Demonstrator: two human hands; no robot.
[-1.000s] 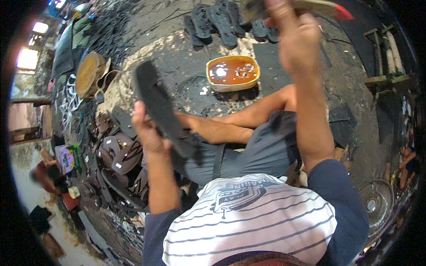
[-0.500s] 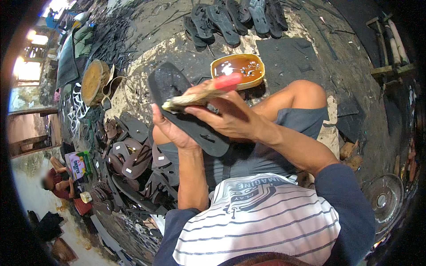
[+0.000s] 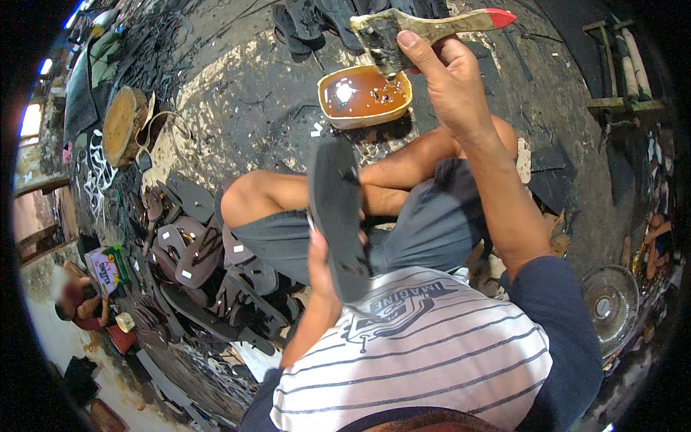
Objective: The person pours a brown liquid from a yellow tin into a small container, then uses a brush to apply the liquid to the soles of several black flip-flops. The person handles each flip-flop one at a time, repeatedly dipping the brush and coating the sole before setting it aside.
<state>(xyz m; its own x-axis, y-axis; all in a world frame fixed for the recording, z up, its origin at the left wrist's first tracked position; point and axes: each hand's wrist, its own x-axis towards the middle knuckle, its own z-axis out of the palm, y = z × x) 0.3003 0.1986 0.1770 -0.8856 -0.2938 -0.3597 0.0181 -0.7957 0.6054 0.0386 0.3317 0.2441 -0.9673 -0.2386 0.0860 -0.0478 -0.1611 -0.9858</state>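
Note:
My left hand (image 3: 325, 263) grips a dark sandal sole (image 3: 337, 212) around its lower part, holding it nearly upright in front of my lap; motion blurs it somewhat. Up at the right, my right hand (image 3: 455, 79) is closed round a paintbrush (image 3: 439, 27) with a wooden handle and red tip. Its wide bristles are caked with dark and yellowish residue. Just below and left of the brush sits a yellow container (image 3: 365, 124) of glossy amber-brown liquid, which reflects the light. The brush is raised above the container's right rim.
Several dark soles (image 3: 299, 29) lie beyond the container. Finished-looking sandals (image 3: 198, 259) are heaped on the left. Further left stand a round wooden block (image 3: 124, 128) and white strips (image 3: 101, 165). A round metal fan-like disc (image 3: 608, 309) is at right. Another person (image 3: 79, 299) sits far left.
My right hand has lifted the brush off the sole and carried it up and right. My left hand has turned the sole more upright and drawn it lower, closer to my body.

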